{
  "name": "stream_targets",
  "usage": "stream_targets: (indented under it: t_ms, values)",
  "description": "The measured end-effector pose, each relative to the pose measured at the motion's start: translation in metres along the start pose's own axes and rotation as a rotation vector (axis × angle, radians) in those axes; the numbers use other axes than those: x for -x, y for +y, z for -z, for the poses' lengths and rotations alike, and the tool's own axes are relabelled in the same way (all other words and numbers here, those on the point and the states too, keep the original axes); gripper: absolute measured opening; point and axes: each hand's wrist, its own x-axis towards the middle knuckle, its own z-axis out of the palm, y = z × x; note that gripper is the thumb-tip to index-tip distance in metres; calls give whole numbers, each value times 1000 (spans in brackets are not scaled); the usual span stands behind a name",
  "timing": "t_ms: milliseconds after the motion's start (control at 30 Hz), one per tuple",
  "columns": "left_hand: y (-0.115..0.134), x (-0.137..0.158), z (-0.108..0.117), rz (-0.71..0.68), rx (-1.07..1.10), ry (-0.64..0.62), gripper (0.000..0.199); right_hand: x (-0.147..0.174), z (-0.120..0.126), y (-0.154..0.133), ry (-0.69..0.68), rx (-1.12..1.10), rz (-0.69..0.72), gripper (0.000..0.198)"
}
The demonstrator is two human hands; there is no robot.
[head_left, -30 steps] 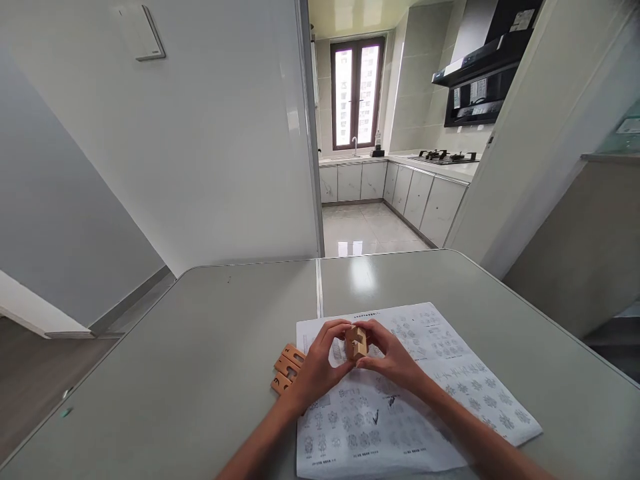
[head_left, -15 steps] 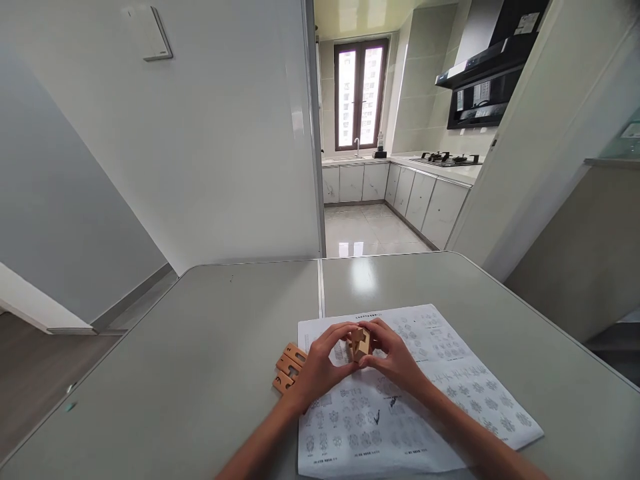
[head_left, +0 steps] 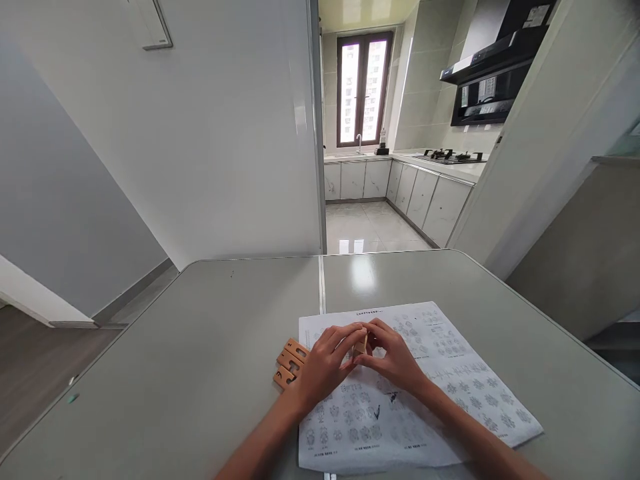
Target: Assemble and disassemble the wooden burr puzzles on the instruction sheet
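Observation:
Between my two hands is a small wooden puzzle block (head_left: 361, 345), mostly covered by fingers. My left hand (head_left: 331, 360) is closed on its left side, its fingers reaching over the top. From the right, my right hand (head_left: 393, 353) grips the same block with thumb and fingertips. Both hands are over a printed paper sheet (head_left: 415, 427) covered with small diagrams and a few dark pen marks. Beside my left hand lie several flat wooden puzzle pieces (head_left: 290, 362) with cut-out slots and numbers, partly hidden by the hand.
The grey-green table (head_left: 200, 373) has a pale seam (head_left: 321, 283) running down its middle. A tiny green bit (head_left: 73, 398) lies near the left edge. Beyond the table a doorway opens to a kitchen with a gas stove (head_left: 450, 157), a range hood (head_left: 495, 67) and a window (head_left: 364, 90).
My left fingers have moved over the top of the wooden block, so less of it shows. My right hand stays almost in place. The view has tilted slightly.

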Motion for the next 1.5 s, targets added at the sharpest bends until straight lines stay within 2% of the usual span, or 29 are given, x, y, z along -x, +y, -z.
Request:
stream_targets:
  t_ms: [133, 267, 500, 733, 1000, 1500]
  values:
    - [5, -3, 2, 40, 85, 21, 53, 0, -1, -3, 21, 2, -11, 40]
    - [10, -8, 8, 205, 270, 48, 52, -2, 3, -5, -10, -27, -36, 44]
    - [4, -11, 12, 440, 523, 58, 64, -5, 10, -14, -118, -258, -210, 47]
    - [4, -12, 16, 490, 566, -6, 65, -3, 9, -5, -13, -297, -239, 39]
    - [2, -13, 16, 508, 673, -9, 65, -2, 8, -8, 17, -259, -184, 35]
    - [0, -14, 14, 559, 705, 11, 52, -1, 6, -10, 182, 59, 167, 13]
